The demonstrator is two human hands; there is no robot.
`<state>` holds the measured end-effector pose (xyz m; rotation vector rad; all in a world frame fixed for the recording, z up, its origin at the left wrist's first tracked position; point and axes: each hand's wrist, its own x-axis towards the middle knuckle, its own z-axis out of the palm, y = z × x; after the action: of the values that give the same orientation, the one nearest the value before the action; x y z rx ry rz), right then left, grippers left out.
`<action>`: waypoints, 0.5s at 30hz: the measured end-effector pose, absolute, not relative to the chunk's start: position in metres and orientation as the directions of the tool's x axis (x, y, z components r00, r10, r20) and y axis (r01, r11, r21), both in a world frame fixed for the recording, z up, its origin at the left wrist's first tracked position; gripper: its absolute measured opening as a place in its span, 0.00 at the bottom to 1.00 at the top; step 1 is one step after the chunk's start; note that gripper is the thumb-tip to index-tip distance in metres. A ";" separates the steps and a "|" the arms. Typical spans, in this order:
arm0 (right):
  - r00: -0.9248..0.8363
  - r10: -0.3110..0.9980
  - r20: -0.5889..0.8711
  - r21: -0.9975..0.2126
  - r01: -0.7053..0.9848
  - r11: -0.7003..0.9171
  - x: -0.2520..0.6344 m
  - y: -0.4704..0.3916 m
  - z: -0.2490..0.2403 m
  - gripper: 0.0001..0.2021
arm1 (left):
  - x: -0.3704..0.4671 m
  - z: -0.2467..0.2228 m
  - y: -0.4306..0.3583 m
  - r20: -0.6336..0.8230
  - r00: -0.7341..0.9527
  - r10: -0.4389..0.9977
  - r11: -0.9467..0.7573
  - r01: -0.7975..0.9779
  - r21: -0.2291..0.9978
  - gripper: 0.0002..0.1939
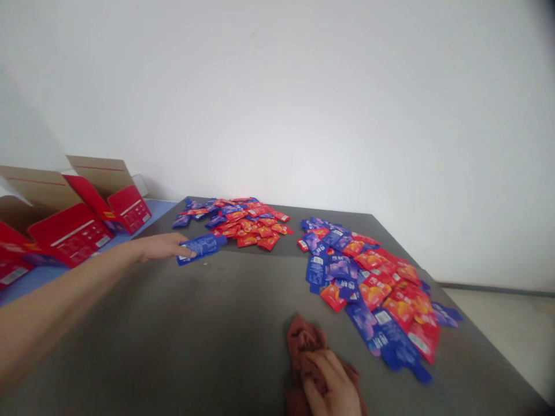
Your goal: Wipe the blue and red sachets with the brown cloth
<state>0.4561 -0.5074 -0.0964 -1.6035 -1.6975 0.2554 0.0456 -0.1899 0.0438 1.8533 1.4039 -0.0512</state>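
Observation:
Stretched out toward the far left of the table, my left hand (167,247) pinches the near end of a blue pouch (203,247), its spout end pointing right. Just beyond it lies a heap of red and blue pouches (247,222). My right hand (332,387), at the front, is closed over a crumpled brown cloth (306,341) that rests on the dark tabletop (182,335). To the right of the cloth spreads a second, longer pile of red and blue pouches (373,283).
Open red cardboard boxes (71,234) with raised flaps stand in a row on a blue surface (162,207) at the left. A white wall (303,104) rises behind the table. A tiny pale scrap (205,264) lies near the held pouch. Floor (498,315) shows at the right.

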 end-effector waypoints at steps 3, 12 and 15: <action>0.129 0.936 0.327 -0.695 0.705 0.146 0.446 -0.507 -0.074 0.13 | 0.095 0.044 -0.241 -0.480 0.523 0.704 -0.099 0.742 0.663 0.23; -0.020 0.892 0.451 -0.474 0.841 0.259 0.382 -0.483 -0.032 0.11 | 0.221 -0.013 -0.341 -0.442 0.688 0.577 -0.144 0.617 0.773 0.11; -0.108 0.919 0.379 -0.359 0.898 0.253 0.373 -0.461 -0.026 0.10 | 0.227 -0.033 -0.353 -0.394 0.666 0.634 0.071 0.457 0.887 0.20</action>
<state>0.3726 -0.4615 -0.0265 -1.6451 -2.0042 0.0516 0.2274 -0.3532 -0.0332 1.5640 0.9287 0.1674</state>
